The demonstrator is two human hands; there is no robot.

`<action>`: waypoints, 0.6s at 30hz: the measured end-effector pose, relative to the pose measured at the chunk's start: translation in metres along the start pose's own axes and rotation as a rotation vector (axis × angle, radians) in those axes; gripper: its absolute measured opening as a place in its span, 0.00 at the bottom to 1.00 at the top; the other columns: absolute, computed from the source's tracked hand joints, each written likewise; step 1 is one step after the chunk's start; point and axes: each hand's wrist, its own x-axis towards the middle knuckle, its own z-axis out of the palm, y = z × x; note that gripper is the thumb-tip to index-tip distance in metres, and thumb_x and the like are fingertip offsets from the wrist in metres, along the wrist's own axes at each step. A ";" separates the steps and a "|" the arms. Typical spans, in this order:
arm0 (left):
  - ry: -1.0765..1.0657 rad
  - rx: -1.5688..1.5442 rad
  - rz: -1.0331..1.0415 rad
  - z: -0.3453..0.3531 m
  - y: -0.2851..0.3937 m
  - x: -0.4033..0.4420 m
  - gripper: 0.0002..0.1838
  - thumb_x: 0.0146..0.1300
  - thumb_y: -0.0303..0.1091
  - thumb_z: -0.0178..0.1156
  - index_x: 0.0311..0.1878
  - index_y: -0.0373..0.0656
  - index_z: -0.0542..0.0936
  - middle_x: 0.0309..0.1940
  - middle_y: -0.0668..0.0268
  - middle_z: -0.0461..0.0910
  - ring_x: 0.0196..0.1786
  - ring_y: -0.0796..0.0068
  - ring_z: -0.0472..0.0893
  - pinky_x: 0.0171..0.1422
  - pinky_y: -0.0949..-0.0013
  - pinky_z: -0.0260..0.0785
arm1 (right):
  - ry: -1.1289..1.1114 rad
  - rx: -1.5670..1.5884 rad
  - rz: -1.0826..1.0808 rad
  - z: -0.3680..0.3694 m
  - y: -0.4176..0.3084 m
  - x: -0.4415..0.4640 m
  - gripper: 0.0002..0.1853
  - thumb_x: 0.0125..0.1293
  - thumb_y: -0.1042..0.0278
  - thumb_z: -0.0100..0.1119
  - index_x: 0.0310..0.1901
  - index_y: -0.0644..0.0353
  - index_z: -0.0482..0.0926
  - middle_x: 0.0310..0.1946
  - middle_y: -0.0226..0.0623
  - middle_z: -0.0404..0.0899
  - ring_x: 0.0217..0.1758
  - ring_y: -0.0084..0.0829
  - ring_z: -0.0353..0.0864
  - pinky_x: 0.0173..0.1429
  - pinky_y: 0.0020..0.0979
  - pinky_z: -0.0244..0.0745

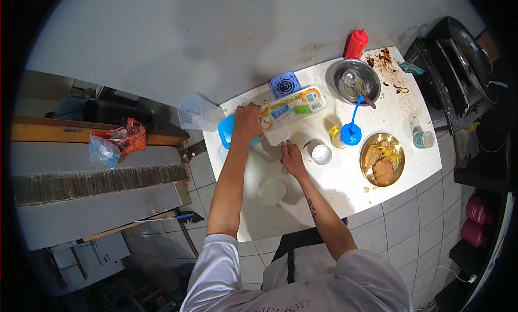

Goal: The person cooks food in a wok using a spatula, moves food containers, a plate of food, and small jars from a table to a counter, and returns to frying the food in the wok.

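My left hand [247,121] is closed on the left end of a seasoning set box [294,108] with a printed label, near the back of the white table. A small white container [277,135] lies against the box's lower edge. My right hand [292,157] is just below that container, its fingers bent near the container's edge; whether they grip it is unclear. A blue lid [226,131] is left of my left hand. To the right of my right hand stands a white cup [321,154].
A steel bowl [340,89] with a spoon, a red bottle [356,44], a blue-topped jar [350,134], a plate of food [399,175] and a small green-white jar [423,140] are to the right. A clear container [199,113] stands at the left edge.
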 end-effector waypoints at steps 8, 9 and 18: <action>0.069 -0.016 0.061 0.012 -0.004 -0.005 0.31 0.25 0.44 0.81 0.36 0.41 0.81 0.35 0.58 0.80 0.44 0.58 0.79 0.61 0.53 0.61 | -0.008 0.012 -0.119 0.043 0.012 0.028 0.21 0.76 0.52 0.40 0.46 0.66 0.69 0.35 0.46 0.67 0.22 0.30 0.77 0.29 0.30 0.75; 0.022 -0.011 0.050 0.012 -0.005 -0.003 0.30 0.26 0.44 0.80 0.35 0.41 0.81 0.35 0.58 0.80 0.44 0.59 0.79 0.62 0.52 0.60 | -0.023 0.000 -0.132 0.041 0.011 0.030 0.21 0.76 0.52 0.40 0.46 0.66 0.69 0.35 0.46 0.67 0.22 0.30 0.77 0.29 0.30 0.75; -0.099 0.046 0.048 0.005 -0.005 -0.002 0.47 0.28 0.51 0.79 0.55 0.40 0.75 0.46 0.58 0.79 0.53 0.60 0.77 0.69 0.46 0.53 | 0.032 0.074 -0.079 0.007 0.000 0.000 0.22 0.70 0.54 0.54 0.54 0.63 0.64 0.41 0.44 0.71 0.26 0.26 0.77 0.30 0.28 0.75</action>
